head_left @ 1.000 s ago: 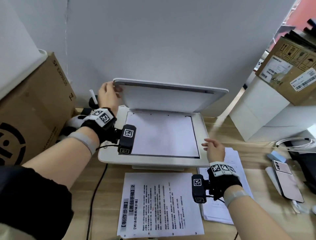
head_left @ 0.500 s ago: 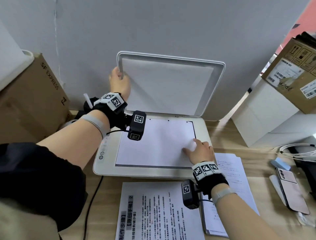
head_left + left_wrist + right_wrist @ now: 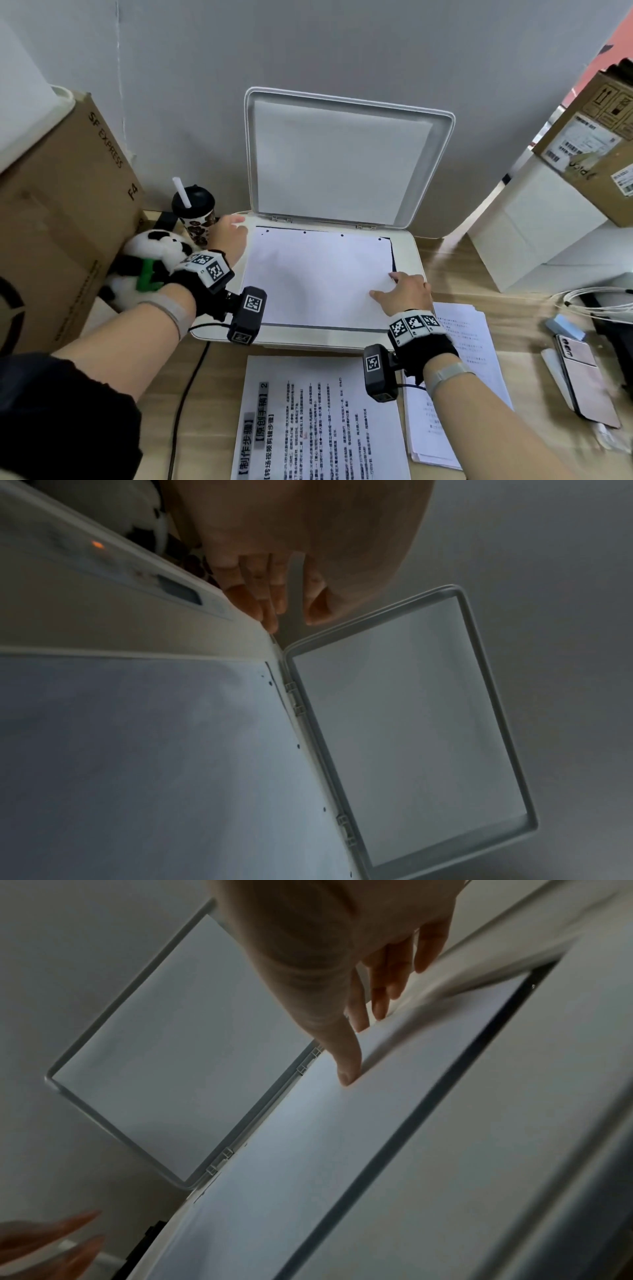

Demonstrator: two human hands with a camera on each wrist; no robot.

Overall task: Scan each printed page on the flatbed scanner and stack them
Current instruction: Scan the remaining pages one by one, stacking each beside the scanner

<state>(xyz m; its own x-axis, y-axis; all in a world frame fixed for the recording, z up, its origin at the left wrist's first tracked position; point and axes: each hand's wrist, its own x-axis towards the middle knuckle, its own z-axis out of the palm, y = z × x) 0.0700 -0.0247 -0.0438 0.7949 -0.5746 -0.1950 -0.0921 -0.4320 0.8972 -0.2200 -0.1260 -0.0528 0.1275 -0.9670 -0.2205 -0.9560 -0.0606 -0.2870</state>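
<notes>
Lid (image 3: pixel 342 154) now stands fully raised, my left hand (image 3: pixel 227 240) has let go, fingers relaxed, and my right hand (image 3: pixel 406 291) pinches the scanned page (image 3: pixel 315 277) lying on the scanner (image 3: pixel 409 246), ready for stacking.

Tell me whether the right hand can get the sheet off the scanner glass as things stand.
Probably yes. The scanner lid stands fully open, nothing lies on the sheet, and the right hand already has its fingers under the sheet's right edge, thumb on top.
</notes>
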